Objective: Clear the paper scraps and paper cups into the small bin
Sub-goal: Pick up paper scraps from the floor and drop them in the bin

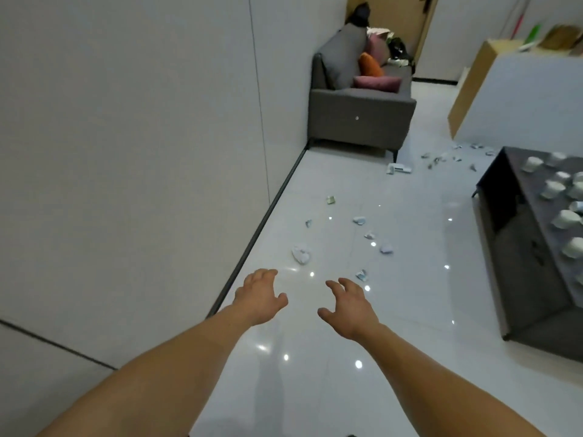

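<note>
Both forearms reach in bare from the bottom of the frame, side by side over the glossy white tiled floor [410,326]. My left hand [258,298] and right hand [350,307] hover palm down at lower centre, a little apart. The fingers of both are spread wide and loosely bent, and neither hand holds anything.

Just beyond my fingertips, in the middle of the frame, I count seven paper scraps [386,249] strewn over the tiles. The largest is a crumpled white wad [301,253] close to the dark skirting strip, just past my left hand. A small folded scrap [362,275] lies just beside my right fingertips. The other five are small, pale blue-white and creased, well apart from each other.

Farther off, at centre right, a second scatter of scraps [441,157] lies near the sofa leg, too small to count. A flat white box-like piece [399,168] lies beside it.

At the right edge stands one low dark table [520,247] with a matte top. On it are white paper cups [568,219], crushed or tipped. I count at least eight; those at the edge overlap and are cut off.

At upper centre, one grey fabric sofa [359,111] stands against the wall with one orange cushion [369,64] and two pink ones.
</note>
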`<action>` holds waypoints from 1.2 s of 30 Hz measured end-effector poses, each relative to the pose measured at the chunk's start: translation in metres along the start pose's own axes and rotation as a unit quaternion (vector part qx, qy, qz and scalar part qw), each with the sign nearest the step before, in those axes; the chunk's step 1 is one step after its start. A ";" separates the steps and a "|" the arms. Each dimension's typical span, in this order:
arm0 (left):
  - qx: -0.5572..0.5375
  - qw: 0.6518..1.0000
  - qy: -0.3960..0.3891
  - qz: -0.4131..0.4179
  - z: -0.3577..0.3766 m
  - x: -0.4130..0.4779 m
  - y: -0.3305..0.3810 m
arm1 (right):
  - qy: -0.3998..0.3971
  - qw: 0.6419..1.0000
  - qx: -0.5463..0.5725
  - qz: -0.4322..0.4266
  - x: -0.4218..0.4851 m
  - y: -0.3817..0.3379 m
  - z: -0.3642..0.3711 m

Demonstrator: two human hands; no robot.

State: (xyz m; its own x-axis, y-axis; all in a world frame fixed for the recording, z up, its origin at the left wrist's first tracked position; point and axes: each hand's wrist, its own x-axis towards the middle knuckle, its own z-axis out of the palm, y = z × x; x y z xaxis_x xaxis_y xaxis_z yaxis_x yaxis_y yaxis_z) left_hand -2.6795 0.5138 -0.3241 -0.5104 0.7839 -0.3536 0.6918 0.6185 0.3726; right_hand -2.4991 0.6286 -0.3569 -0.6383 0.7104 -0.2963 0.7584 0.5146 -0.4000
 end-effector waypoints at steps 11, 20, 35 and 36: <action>0.033 0.996 -0.016 0.078 0.017 0.120 0.166 | 0.035 0.996 0.015 0.075 0.057 0.141 -0.100; 0.014 0.992 -0.039 0.117 0.002 0.284 0.237 | 0.042 0.993 0.002 0.113 0.179 0.192 -0.166; 0.011 0.988 -0.119 0.099 -0.010 0.519 0.311 | -0.037 0.986 0.036 0.158 0.400 0.292 -0.207; 0.009 0.988 -0.124 0.089 -0.004 0.535 0.317 | -0.049 0.986 0.040 0.152 0.418 0.303 -0.205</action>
State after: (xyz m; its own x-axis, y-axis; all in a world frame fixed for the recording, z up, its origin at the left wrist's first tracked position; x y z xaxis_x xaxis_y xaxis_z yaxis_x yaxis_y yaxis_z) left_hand -2.7353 1.1290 -0.3917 -0.2412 0.8414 -0.4836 0.7690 0.4697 0.4337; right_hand -2.5093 1.1795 -0.4244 -0.3961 0.7747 -0.4930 0.9063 0.2435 -0.3455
